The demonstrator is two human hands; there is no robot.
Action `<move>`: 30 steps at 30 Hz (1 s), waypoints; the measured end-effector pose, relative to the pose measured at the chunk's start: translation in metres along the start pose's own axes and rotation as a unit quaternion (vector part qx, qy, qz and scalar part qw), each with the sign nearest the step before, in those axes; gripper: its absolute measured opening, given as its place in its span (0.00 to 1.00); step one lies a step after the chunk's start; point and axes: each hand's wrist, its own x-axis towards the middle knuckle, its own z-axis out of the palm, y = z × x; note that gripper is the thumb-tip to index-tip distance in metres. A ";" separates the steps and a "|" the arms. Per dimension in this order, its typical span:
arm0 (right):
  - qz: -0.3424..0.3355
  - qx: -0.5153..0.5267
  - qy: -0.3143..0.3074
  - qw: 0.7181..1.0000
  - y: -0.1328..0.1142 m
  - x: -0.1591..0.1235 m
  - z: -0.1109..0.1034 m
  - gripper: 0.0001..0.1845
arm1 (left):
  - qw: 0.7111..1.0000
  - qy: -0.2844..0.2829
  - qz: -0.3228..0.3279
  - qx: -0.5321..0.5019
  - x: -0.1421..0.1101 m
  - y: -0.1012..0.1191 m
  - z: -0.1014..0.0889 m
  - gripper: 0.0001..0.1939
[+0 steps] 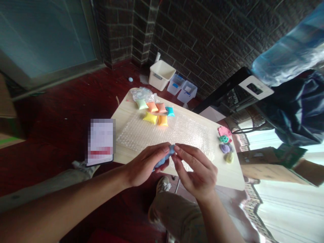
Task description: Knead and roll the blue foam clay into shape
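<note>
A lump of blue modelling clay (162,161) is held above the near edge of the table. My left hand (146,162) wraps round it from the left, with the thumb along its top. At its upper right end, my right hand (194,167) pinches the clay between thumb and fingertips. Part of the lump is hidden behind my fingers. Below and beyond the hands, a sheet of bubble wrap (144,133) covers much of the pale table (227,177).
Several soft packets, including a yellow packet (150,117) and a teal packet (170,111), lie at the table's far side. Shaped clay pieces, among them a purple lump (224,148), sit at the right edge. A phone-like screen (100,141) is at the left edge. Bins (160,76) stand on the floor.
</note>
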 end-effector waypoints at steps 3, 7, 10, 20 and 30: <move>0.004 0.013 -0.016 1.000 -0.001 0.003 -0.002 0.34 | 1.000 -0.006 -0.017 -0.024 0.000 0.000 -0.001 0.22; 0.035 0.056 -0.047 0.997 0.000 0.007 -0.003 0.27 | 1.000 -0.018 -0.011 0.006 0.002 0.003 -0.006 0.22; 0.062 0.097 -0.066 0.991 0.002 0.008 -0.003 0.24 | 0.999 -0.023 -0.011 0.037 0.002 0.007 -0.009 0.22; 0.144 0.210 -0.073 0.964 0.007 0.005 -0.001 0.18 | 0.995 -0.051 -0.018 0.080 0.003 0.011 -0.012 0.23; 0.189 0.230 -0.026 0.954 0.013 0.000 0.005 0.19 | 0.958 -0.040 0.075 0.272 0.002 0.016 -0.016 0.18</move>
